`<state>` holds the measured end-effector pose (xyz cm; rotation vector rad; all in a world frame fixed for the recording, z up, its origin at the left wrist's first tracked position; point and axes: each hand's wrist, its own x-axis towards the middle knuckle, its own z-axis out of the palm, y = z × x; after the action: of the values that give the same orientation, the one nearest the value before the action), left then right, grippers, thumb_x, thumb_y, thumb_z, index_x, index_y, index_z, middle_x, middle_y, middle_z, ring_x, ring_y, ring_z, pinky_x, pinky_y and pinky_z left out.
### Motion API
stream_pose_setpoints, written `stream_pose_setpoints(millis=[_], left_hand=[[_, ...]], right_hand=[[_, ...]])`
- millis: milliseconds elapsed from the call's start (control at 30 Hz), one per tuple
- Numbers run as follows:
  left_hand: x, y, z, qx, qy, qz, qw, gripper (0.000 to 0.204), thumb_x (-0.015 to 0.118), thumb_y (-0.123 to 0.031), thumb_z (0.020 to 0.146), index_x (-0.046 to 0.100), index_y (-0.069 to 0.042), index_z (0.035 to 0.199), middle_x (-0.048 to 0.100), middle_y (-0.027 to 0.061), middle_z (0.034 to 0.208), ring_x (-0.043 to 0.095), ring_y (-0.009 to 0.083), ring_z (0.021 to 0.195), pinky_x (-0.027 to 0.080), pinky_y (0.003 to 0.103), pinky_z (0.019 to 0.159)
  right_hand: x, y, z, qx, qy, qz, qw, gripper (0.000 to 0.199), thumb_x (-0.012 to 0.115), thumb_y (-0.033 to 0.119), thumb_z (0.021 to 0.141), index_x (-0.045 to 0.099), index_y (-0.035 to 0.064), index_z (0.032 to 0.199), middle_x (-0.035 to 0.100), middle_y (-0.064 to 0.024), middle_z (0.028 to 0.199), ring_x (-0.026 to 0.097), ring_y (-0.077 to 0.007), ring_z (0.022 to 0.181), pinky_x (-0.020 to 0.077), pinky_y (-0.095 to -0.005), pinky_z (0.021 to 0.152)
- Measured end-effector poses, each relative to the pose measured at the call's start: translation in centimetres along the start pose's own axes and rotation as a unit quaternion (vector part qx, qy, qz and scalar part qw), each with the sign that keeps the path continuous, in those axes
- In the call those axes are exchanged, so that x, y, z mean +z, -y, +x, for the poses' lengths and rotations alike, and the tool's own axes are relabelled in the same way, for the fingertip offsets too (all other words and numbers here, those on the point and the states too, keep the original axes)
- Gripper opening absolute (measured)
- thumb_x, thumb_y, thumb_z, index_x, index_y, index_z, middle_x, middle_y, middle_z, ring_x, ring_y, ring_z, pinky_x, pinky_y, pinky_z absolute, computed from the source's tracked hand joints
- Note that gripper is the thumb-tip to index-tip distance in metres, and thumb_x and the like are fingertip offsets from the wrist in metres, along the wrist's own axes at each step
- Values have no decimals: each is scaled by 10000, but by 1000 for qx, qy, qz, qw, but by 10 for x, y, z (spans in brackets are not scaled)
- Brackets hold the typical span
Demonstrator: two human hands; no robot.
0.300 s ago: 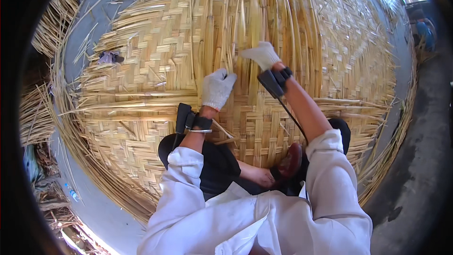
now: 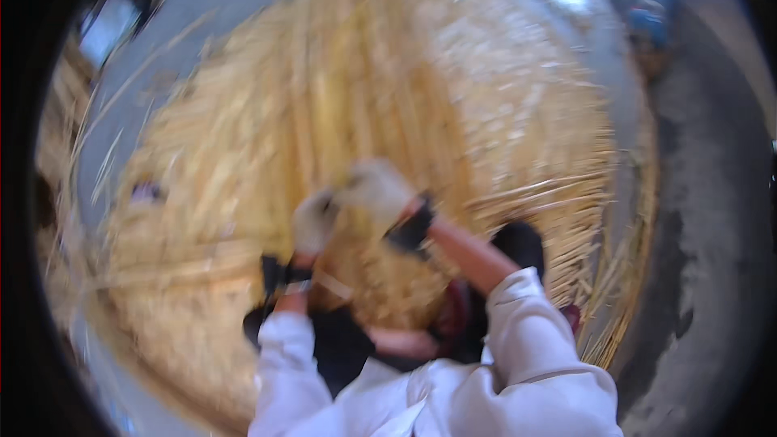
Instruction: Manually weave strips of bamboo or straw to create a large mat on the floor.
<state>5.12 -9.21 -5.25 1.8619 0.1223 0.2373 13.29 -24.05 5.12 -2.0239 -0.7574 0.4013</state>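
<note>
Motion blurs the whole view. My left hand [image 2: 314, 222], in a whitish knit glove, is curled in above the woven mat [image 2: 210, 226]; what it holds, if anything, is smeared. Close beside it on the right is my right hand [image 2: 379, 192], gloved too, with its fingers pointing toward the left hand and too blurred to read. Long yellow-brown split reed strips [image 2: 364, 89] run away from both hands over the far part of the mat. A black device is strapped to each wrist.
My dark-trousered legs [image 2: 340, 348] and a dark red shoe [image 2: 453, 307] rest on the mat. A crosswise band of strips [image 2: 186, 265] lies left of my hands. A small purplish thing [image 2: 146, 192] is on the mat's left part. Grey floor [image 2: 688, 275] surrounds it.
The view has swung, moving the mat down and left in the picture. My right hand has come in beside my left, where before they were further apart.
</note>
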Motion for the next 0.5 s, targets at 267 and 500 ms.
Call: stream_pose_setpoints(millis=[267, 500], left_hand=[[-8, -5, -15, 0, 141, 87, 986, 183, 580, -84, 790, 647, 3, 936, 665, 77, 877, 614, 162, 794, 468, 265, 722], [-14, 0, -30, -61, -12, 3, 998, 290, 566, -166, 840, 591, 19, 1062, 623, 151, 1049, 588, 231, 976, 436, 317, 879]], right_hand=[[-6, -14, -29, -77, 92, -463, 878, 166, 625, 298, 664, 668, 139, 659, 614, -75, 636, 604, -257, 692, 425, -385, 729], [16, -60, -39, 19, 92, -378, 921, 176, 573, 266, 650, 668, 121, 685, 633, -128, 684, 612, -334, 623, 490, -423, 555]])
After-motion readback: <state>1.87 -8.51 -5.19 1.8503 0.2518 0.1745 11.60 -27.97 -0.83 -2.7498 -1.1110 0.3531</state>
